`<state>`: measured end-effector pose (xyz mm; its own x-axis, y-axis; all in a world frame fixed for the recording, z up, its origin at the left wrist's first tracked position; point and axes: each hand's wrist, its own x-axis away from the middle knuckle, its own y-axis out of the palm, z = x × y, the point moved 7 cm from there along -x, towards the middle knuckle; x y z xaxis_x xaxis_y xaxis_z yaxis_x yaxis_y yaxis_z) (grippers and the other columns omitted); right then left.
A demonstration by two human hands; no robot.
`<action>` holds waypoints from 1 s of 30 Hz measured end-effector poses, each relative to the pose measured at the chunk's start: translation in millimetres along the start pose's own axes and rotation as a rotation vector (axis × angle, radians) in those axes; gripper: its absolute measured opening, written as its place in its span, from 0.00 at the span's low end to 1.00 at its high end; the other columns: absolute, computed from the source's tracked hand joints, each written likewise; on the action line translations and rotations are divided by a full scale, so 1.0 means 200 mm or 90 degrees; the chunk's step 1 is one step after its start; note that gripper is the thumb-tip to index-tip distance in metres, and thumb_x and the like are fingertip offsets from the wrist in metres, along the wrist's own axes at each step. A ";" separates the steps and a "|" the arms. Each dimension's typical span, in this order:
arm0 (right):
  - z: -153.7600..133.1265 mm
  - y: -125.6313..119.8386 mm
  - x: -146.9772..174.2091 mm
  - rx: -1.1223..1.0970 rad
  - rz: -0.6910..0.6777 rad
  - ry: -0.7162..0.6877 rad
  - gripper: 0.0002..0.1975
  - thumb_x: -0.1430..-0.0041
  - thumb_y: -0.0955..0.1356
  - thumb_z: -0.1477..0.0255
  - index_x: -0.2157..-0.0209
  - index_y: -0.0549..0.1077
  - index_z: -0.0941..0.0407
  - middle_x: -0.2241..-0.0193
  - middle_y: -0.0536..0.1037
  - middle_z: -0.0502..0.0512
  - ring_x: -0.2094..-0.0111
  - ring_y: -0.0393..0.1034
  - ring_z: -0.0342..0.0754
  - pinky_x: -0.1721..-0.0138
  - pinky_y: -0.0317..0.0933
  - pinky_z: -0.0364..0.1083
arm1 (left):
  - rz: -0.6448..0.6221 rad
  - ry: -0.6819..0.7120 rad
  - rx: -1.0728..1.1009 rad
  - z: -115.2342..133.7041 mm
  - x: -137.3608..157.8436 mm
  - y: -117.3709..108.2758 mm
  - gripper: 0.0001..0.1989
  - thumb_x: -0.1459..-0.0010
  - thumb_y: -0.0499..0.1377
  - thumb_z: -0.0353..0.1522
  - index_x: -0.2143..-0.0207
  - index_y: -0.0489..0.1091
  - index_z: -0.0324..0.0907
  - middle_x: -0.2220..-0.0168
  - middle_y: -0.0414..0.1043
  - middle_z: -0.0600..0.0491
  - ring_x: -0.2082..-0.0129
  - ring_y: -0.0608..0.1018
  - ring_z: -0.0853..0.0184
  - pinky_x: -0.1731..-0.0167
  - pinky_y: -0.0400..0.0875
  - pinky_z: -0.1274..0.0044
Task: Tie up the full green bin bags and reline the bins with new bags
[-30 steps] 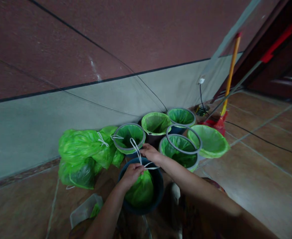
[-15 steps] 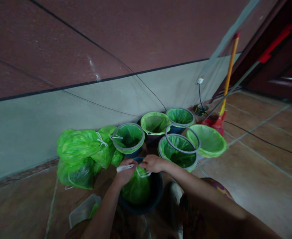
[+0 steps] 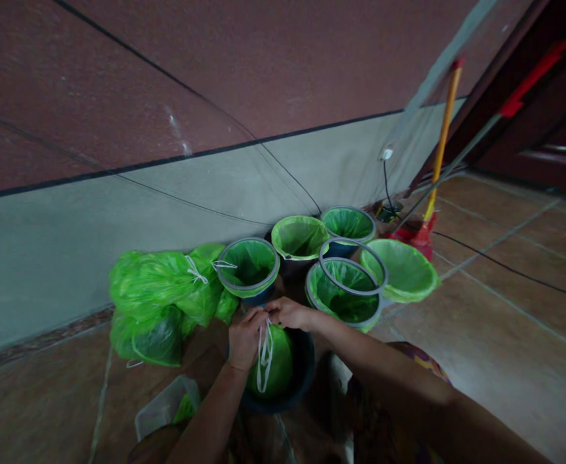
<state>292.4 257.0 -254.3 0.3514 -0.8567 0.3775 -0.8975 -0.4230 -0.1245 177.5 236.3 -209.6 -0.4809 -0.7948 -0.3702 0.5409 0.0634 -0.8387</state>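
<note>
A green garbage bag [image 3: 273, 367] stands inside a dark blue bin [image 3: 306, 370] in front of me, its top gathered upward. My left hand [image 3: 246, 332] is closed on the gathered neck of the bag. Close against it, my right hand [image 3: 287, 314] pinches the same neck, its fingertips partly hidden. A white drawstring loop [image 3: 264, 361] hangs from between the hands down over the bag. To the left lie tied green garbage bags [image 3: 147, 287], heaped against the wall with white strings showing.
Several bins lined with green bags, such as this one [image 3: 248, 264], stand by the wall. A loose grey ring [image 3: 383, 258] rests across one. A translucent container [image 3: 154, 409] sits at lower left. A yellow-handled broom [image 3: 443, 142] leans at the right, with a cable [image 3: 505, 263] on the floor.
My hands have come together at the bag's neck and risen slightly. The white drawstring, earlier lying across my left hand and the bag's top, now hangs down in a loop.
</note>
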 end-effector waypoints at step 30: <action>-0.06 -0.10 0.04 -0.121 0.141 0.030 0.19 0.35 0.64 0.67 0.79 0.69 0.59 0.84 0.67 0.46 0.81 0.59 0.38 0.78 0.56 0.38 | -0.093 -0.446 0.371 -0.24 -0.02 0.05 0.14 0.48 0.57 0.34 0.84 0.62 0.45 0.83 0.60 0.58 0.78 0.67 0.68 0.72 0.58 0.76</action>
<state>309.0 262.4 -237.4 0.1331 -0.9051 0.4037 -0.9862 -0.1613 -0.0365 151.7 269.4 -236.4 -0.1466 -0.9668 0.2094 0.8615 -0.2288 -0.4532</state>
